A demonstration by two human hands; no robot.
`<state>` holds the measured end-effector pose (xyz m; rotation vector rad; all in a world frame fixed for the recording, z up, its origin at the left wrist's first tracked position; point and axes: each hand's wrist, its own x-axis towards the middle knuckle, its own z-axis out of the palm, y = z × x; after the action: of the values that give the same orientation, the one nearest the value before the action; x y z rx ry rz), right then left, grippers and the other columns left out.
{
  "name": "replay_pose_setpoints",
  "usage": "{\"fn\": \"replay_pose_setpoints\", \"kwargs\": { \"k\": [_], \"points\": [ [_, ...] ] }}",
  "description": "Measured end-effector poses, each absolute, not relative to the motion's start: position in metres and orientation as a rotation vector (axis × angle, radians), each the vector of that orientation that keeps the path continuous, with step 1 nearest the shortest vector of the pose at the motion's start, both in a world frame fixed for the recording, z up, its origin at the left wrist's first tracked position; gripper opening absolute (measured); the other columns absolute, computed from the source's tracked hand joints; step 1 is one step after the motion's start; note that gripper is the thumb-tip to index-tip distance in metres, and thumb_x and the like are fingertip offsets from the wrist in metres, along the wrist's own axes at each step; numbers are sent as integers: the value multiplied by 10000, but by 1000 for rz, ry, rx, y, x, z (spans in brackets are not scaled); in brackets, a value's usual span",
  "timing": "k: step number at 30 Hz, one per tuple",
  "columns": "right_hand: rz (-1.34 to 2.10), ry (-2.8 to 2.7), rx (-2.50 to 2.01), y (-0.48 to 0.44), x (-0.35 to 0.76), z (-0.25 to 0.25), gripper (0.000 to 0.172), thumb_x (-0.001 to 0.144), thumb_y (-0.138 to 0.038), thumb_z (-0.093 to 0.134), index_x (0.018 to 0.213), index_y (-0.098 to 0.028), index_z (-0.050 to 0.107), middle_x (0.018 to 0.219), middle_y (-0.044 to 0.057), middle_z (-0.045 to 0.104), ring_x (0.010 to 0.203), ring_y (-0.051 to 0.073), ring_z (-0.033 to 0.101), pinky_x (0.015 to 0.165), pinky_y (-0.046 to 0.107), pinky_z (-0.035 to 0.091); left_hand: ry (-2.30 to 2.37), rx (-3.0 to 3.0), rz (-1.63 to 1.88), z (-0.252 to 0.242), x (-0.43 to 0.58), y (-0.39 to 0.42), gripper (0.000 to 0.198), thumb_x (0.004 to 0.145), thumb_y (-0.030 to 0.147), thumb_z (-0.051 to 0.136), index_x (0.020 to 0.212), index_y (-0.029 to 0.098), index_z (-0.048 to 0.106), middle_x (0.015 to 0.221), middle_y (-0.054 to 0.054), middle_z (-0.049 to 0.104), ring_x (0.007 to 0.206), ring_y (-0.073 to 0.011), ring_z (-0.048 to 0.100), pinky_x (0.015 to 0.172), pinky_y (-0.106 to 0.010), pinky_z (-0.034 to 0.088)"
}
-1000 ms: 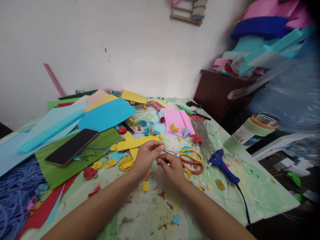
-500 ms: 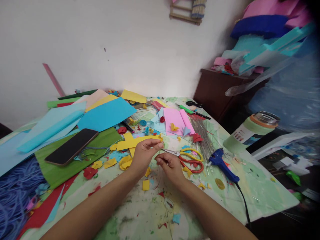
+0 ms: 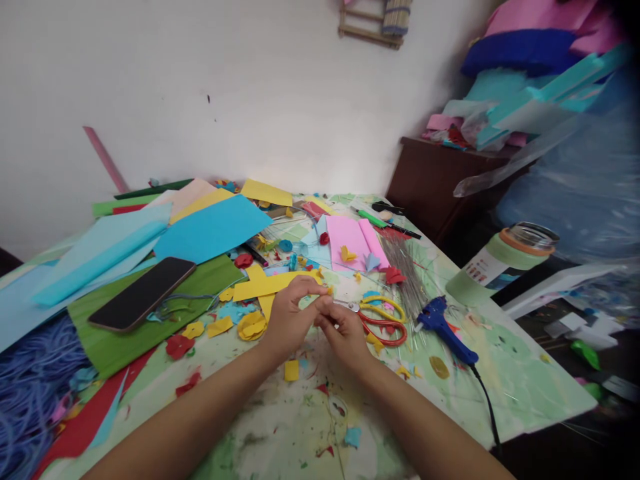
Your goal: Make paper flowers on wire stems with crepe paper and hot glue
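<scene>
Above the table's middle, my left hand (image 3: 295, 313) is closed in a pinch, with a small yellow paper flower (image 3: 330, 291) at its thumb and fingertip. My right hand (image 3: 347, 337) is closed too, its fingertips touching the left thumb just below the flower. What it pinches looks like a thin wire stem, mostly hidden by the fingers. Scissors (image 3: 384, 321) with one yellow and one red handle lie just beyond my right hand. Left of my left hand are yellow paper strips (image 3: 257, 287) and a rolled yellow paper flower (image 3: 251, 325).
A blue glue gun (image 3: 447, 331) and a bundle of thin wires (image 3: 403, 267) lie right, near a green bottle (image 3: 500, 263). Left are a phone (image 3: 143, 293), blue paper (image 3: 213, 227), green crepe paper (image 3: 105, 347) and purple cord (image 3: 37, 393). Pink paper (image 3: 345, 243) lies farther back.
My hands have come together: the left fingertips have lowered to meet the right ones. The yellow flower has moved slightly down and right with them.
</scene>
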<state>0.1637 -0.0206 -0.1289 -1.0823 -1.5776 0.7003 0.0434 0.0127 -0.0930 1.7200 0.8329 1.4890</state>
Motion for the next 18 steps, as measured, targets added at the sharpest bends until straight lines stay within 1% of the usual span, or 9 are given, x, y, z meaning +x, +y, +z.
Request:
{"fn": "replay_pose_setpoints", "kwargs": {
  "k": [5, 10, 14, 16, 18],
  "points": [
    [525, -1577, -1128, -18, 169, -131, 234, 834, -270, 493, 636, -182, 584, 616, 9, 562, 607, 140, 497, 587, 247, 379, 704, 2071, 1570, -83, 44, 6, 47, 688, 169, 689, 722, 195, 671, 682, -33, 664, 783, -178, 555, 729, -332, 477],
    [446, -1627, -1143, -18, 170, -130, 233, 839, -278, 503, 639, -184, 579, 610, 5, 550, 604, 133, 486, 579, 241, 363, 712, 2107, 1635, -81, 41, 6, 53, 695, 148, 683, 704, 193, 656, 674, -24, 659, 757, -168, 547, 718, -334, 473],
    [522, -1612, -1146, -19, 169, -129, 138, 816, -267, 545, 746, -189, 633, 656, 9, 586, 620, 129, 506, 595, 237, 377, 766, 1918, 1648, -85, 39, 10, 67, 673, 142, 694, 676, 191, 647, 664, -9, 633, 767, -161, 547, 715, -305, 452],
    [616, -1615, -1147, -19, 167, -129, 126, 800, -257, 556, 733, -183, 632, 655, 9, 590, 607, 123, 504, 590, 235, 378, 849, 1694, 1630, -87, 40, 13, 79, 654, 169, 709, 648, 180, 632, 678, -3, 614, 752, -150, 550, 707, -287, 440],
    [769, -1606, -1143, -19, 165, -129, 130, 783, -248, 554, 691, -177, 612, 629, 3, 577, 580, 116, 494, 568, 231, 376, 926, 1402, 1587, -89, 41, 18, 109, 642, 217, 722, 658, 171, 624, 694, 2, 612, 715, -135, 554, 703, -277, 435]
  ]
}}
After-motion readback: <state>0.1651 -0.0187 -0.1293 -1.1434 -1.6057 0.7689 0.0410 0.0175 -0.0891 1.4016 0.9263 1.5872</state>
